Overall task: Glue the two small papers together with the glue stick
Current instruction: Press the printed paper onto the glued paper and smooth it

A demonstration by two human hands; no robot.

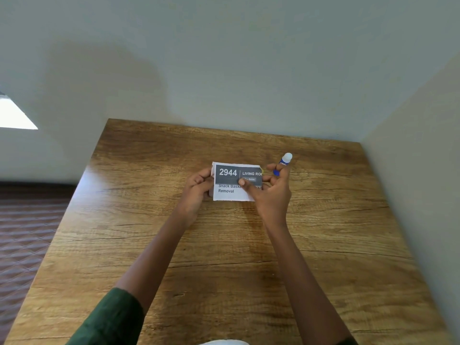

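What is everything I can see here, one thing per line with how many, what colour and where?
table: one, brown wood grain, fills the lower half of the view, set against the walls.
papers: white with a dark grey printed band, held between both hands over the middle of the table; a second edge shows at the left, so it looks like two stacked.
glue stick: one, blue with a white cap on, held in the right hand, cap pointing up and away.
walls: pale grey-green, behind and to the right of the table.
quilted surface: one, reddish brown, left of the table.
left hand: one, grips the papers' left edge; dark green sleeve.
right hand: one, thumb on the papers, fingers around the glue stick.
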